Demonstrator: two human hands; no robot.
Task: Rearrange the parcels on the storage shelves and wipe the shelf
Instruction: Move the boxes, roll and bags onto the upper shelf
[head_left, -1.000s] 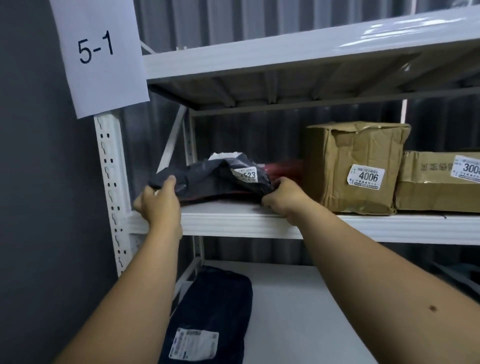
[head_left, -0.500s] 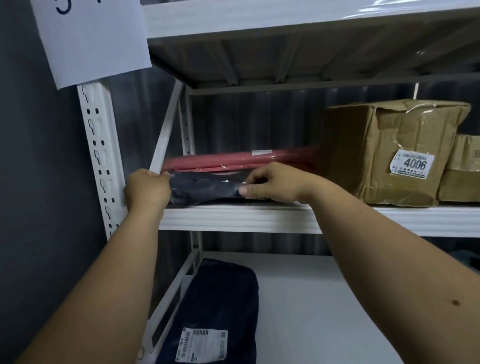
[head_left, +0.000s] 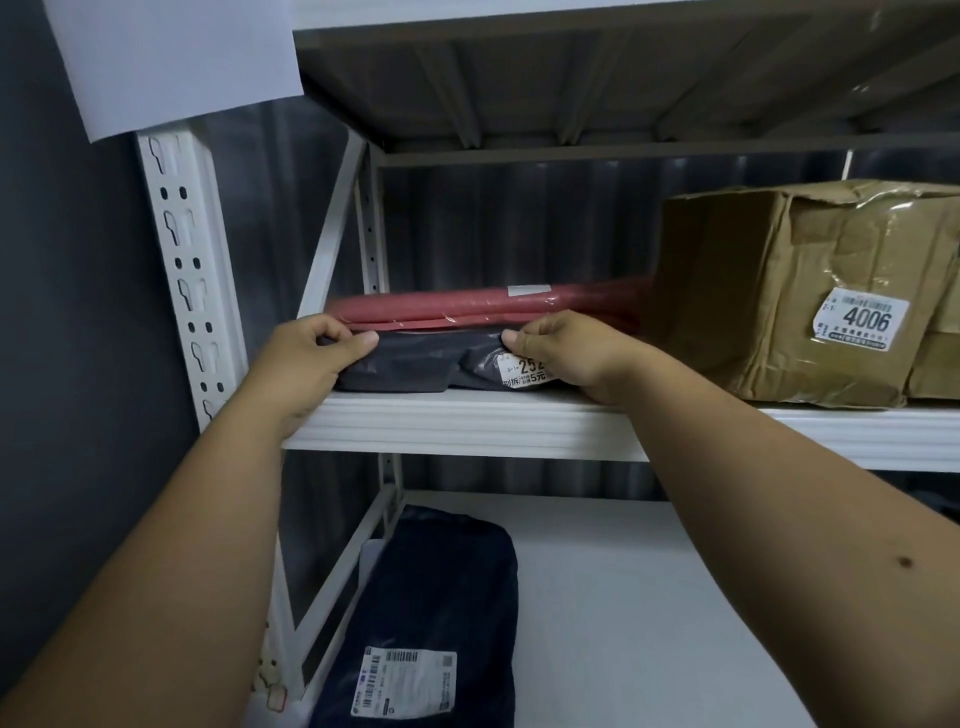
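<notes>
Dark plastic mailer (head_left: 415, 361) lies flat at the left end of the middle shelf (head_left: 467, 428), its white label (head_left: 524, 370) facing front. Left hand (head_left: 306, 358) grips the mailer's left end, fingers curled over the top edge, thumb (head_left: 358, 340) on its upper face. Right hand (head_left: 561, 353) pinches the mailer's upper edge just above the label, which it partly hides. Red flat parcel (head_left: 467, 310) lies directly behind the mailer, touching it. Cardboard box (head_left: 789, 291) marked 4006 stands to the right on the same shelf, apart from the mailer. Second dark mailer (head_left: 436, 613) lies on the lower shelf (head_left: 649, 623).
</notes>
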